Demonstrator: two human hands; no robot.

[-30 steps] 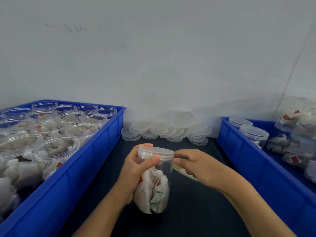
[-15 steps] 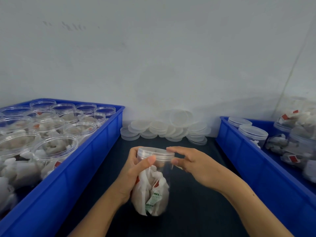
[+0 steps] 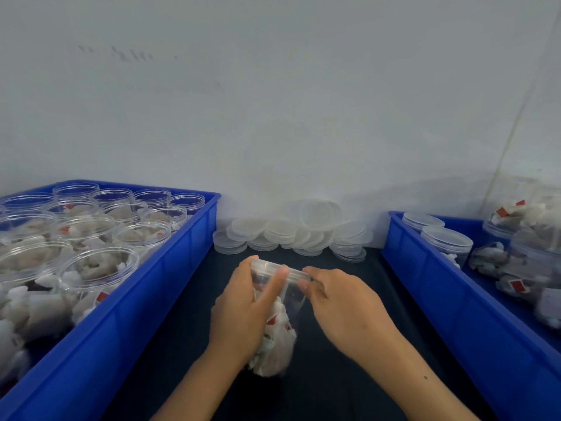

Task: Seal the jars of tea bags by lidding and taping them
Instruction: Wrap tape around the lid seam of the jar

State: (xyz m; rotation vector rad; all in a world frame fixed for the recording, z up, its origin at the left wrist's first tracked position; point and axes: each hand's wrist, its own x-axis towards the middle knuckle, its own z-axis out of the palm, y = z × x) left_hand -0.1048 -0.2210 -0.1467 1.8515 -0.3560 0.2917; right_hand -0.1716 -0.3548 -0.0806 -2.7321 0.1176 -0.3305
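Left hand (image 3: 243,311) grips the jar (image 3: 277,323) mid-bench; right hand (image 3: 340,302) pinches at the lid (image 3: 280,270) rim; steady the jar, wrap tape flush.

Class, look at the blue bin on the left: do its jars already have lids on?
No, the jars in the left blue bin stand open-mouthed, without lids.

Clear glossy plastic jar (image 3: 288,294) showing papery-looking tea bags (image 3: 274,344).
Smooth blue plastic crates (image 3: 170,278) gleaming beside a matt dark tabletop (image 3: 334,387).
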